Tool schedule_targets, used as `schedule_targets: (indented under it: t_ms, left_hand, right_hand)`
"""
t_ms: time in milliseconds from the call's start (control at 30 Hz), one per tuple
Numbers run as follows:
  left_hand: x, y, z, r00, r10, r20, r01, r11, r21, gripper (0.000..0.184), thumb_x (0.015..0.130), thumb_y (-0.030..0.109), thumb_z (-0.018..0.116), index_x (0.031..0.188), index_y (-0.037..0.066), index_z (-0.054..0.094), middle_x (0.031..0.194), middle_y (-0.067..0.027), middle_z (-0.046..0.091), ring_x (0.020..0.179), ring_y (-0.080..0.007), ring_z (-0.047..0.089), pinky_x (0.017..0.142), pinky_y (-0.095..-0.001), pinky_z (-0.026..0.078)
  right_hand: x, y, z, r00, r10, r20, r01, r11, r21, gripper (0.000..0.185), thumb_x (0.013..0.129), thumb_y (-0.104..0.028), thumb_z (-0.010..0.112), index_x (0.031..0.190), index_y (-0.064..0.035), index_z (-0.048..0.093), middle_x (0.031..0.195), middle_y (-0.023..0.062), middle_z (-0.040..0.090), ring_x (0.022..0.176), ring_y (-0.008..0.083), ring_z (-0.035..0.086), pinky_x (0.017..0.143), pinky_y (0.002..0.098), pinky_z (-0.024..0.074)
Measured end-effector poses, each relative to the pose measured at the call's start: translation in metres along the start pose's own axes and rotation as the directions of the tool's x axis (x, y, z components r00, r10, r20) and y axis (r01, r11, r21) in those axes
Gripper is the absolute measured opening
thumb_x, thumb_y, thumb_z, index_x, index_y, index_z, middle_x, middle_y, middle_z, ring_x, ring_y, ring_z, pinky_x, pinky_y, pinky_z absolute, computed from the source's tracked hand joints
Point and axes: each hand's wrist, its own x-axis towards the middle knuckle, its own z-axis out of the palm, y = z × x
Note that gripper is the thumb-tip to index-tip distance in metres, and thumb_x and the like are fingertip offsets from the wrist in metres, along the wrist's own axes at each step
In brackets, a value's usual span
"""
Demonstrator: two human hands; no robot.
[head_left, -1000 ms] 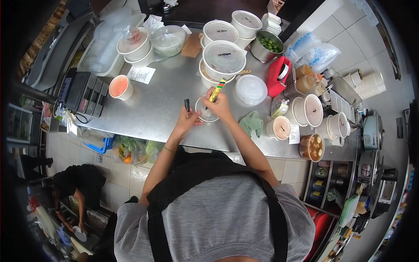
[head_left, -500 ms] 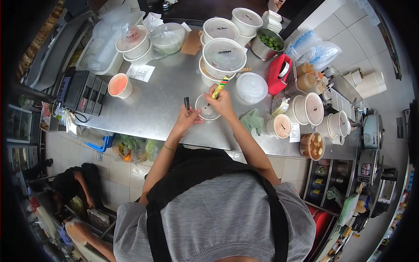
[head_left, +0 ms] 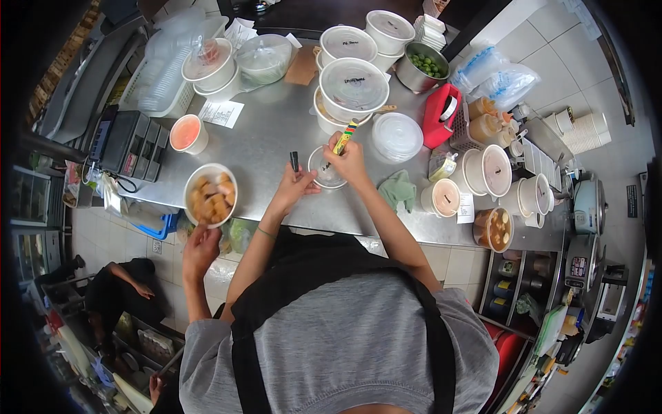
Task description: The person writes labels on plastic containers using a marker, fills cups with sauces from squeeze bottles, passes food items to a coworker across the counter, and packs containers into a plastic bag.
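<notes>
My right hand (head_left: 347, 163) is closed round a yellow marker (head_left: 345, 136), its tip down at the clear lid (head_left: 328, 172) of a small round tub, where dark writing shows. At the lid's left edge, my left hand (head_left: 296, 188) pinches a black marker cap (head_left: 294, 161) and its fingers touch the rim. Beyond the marker stand large lidded tubs (head_left: 354, 88) with writing on top. To the right of my right hand are a stack of clear lids (head_left: 398, 138) and a green cloth (head_left: 397, 191).
A co-worker's hand (head_left: 201, 250) holds a bowl of brown pieces (head_left: 210, 196) at the counter's front edge, left of my left arm. Farther left stands an orange-filled tub (head_left: 188, 134). Lidded tubs (head_left: 496, 172) line the right side. Another person (head_left: 127, 297) bends low at the left.
A co-worker's hand with a bowl of brown pieces has come in from the lower left. My hands stay at the small tub, with more writing showing on its lid.
</notes>
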Motion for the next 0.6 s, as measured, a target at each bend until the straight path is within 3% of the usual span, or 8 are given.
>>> schedule_targets:
  t_ms: [167,200,233,300,600]
  left_hand:
    - [0.001,-0.004,-0.001,1.000,0.006,-0.001,-0.006,1.000,-0.018,0.035,0.084,0.013,0.060,0.096,0.008,0.028,0.084,-0.0088,0.047,0.070,-0.0175,0.058,0.063,-0.0322,0.056]
    - [0.001,-0.007,-0.001,0.999,-0.032,-0.020,0.028,0.979,-0.201,0.035,0.084,0.013,0.060,0.096,0.008,0.027,0.083,-0.0083,0.047,0.070,-0.0175,0.058,0.063,-0.0322,0.056]
    - [0.001,-0.006,0.000,0.999,-0.031,-0.020,0.027,0.979,-0.202,0.035,0.084,0.013,0.060,0.096,0.008,0.027,0.083,-0.0083,0.047,0.070,-0.0175,0.058,0.063,-0.0322,0.056]
    - [0.000,-0.003,0.000,1.000,0.013,-0.003,-0.013,1.000,-0.020,0.035,0.084,0.012,0.060,0.095,0.008,0.027,0.083,-0.0077,0.047,0.070,-0.0174,0.058,0.063,-0.0324,0.056]
    - [-0.004,0.005,0.005,1.000,0.000,0.003,0.000,1.000,-0.023,0.034,0.084,0.012,0.060,0.095,0.009,0.027,0.083,-0.0074,0.046,0.069,-0.0173,0.058,0.062,-0.0317,0.056]
  right_hand:
    - [0.000,-0.005,0.000,1.000,-0.018,0.015,0.018,0.999,-0.052,0.020,0.070,-0.007,0.064,0.062,-0.0044,0.046,0.052,-0.0028,0.044,0.048,0.0036,0.039,0.044,0.0224,0.0315]
    - [0.001,-0.003,-0.001,1.000,-0.001,0.016,0.002,0.998,-0.058,0.020,0.070,-0.007,0.064,0.062,-0.0045,0.046,0.052,-0.0029,0.044,0.048,0.0037,0.039,0.044,0.0226,0.0315]
    - [0.001,-0.004,-0.002,1.000,-0.001,0.017,0.002,0.998,-0.059,0.020,0.070,-0.007,0.064,0.062,-0.0045,0.046,0.052,-0.0029,0.044,0.048,0.0037,0.039,0.044,0.0226,0.0315]
    - [0.002,-0.005,-0.002,1.000,0.016,0.026,-0.016,1.000,-0.025,0.020,0.070,-0.007,0.064,0.062,-0.0044,0.046,0.052,-0.0029,0.043,0.048,0.0036,0.039,0.044,0.0225,0.0313]
    - [0.002,0.000,0.000,1.000,0.000,-0.025,-0.001,1.000,-0.029,0.018,0.070,-0.005,0.063,0.065,-0.0039,0.046,0.051,-0.0005,0.041,0.047,0.0051,0.036,0.043,0.0237,0.0306]
